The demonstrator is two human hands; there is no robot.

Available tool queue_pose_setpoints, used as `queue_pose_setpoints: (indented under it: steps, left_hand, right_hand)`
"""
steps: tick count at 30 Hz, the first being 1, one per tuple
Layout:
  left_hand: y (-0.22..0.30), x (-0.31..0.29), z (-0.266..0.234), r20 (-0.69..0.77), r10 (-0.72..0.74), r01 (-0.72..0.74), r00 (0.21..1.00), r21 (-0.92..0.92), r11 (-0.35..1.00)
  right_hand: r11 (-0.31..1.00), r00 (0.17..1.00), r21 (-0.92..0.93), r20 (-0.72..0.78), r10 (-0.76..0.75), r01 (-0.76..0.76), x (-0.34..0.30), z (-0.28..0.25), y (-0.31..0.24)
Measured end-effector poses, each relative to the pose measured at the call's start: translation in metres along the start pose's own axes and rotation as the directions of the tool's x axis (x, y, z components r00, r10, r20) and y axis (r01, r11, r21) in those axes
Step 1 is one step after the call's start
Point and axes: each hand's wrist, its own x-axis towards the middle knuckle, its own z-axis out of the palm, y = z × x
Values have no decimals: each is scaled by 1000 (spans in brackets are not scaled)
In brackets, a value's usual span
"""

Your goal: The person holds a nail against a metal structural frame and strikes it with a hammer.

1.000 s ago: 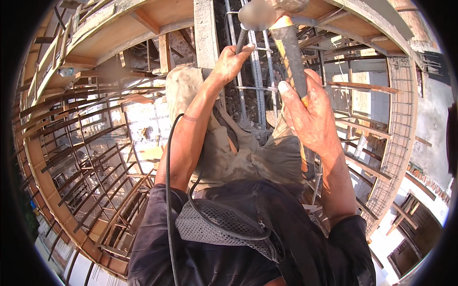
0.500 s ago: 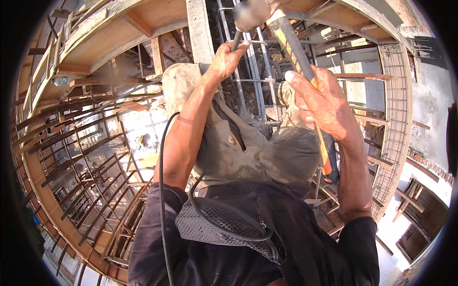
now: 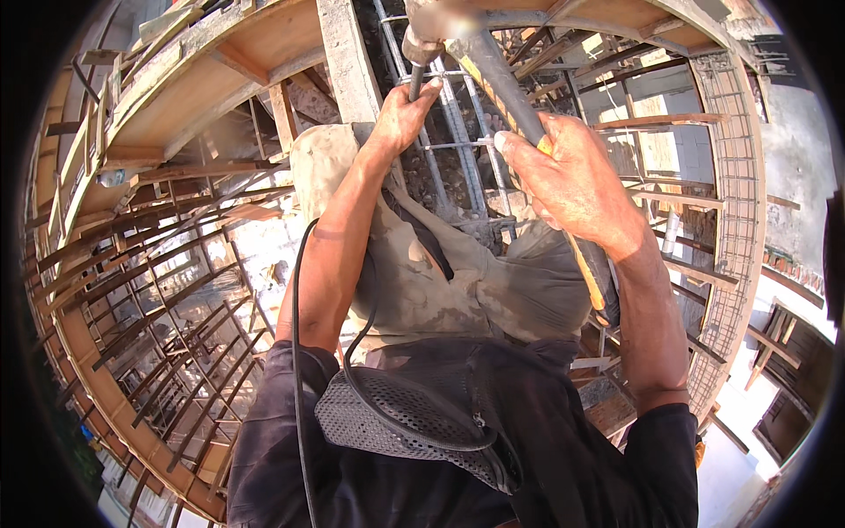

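The rebar (image 3: 465, 158) runs away from the person in a narrow concrete trough, and everything else can be placed from it. The left hand (image 3: 405, 121) is over its left side, the nearer of the two hands to it; that grip is closed round a dark metal rod (image 3: 415, 84). The rod's rounded top sticks up out of the fist, tipped slightly toward the far end of the rebar, while its lower end is hidden by the hand.

The right hand (image 3: 572, 176) is to the right of the rebar, its grip wrapped round the black-and-yellow hammer (image 3: 502, 88), the thumb laid along the handle. The handle slants across: butt near and right of the rebar, upper end far and above it. So the hammer's head lies ahead and to the left of the right grip, close by the rod's top. Blur covers that spot, so whether the two touch cannot be told.

The trousers (image 3: 484, 290) straddle the near end of the rebar, one knee on each side. Left of it runs a concrete edge (image 3: 348, 70); farther right is a wire cage (image 3: 735, 176). Nearer than the rebar, a mesh pouch (image 3: 396, 414) hangs at the chest.
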Motion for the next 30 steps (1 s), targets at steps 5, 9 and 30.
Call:
queue_pose_setpoints:
  steps: [5, 9, 30]
  left_hand:
    - [-11, -3, -6, -10, -49, 50, 999, 27, 998]
    - [-23, 1, -7, 15, -27, 27, 1000, -11, 1000]
    - [13, -83, -17, -139, 11, 5, 990, 116, 993]
  right_hand:
    - [946, 974, 296, -139, 179, -132, -25, -5, -36]
    - [887, 848, 326, -515, -124, 327, -39, -22, -97]
    - [896, 940, 289, 50, 337, -336, -65, 13, -2]
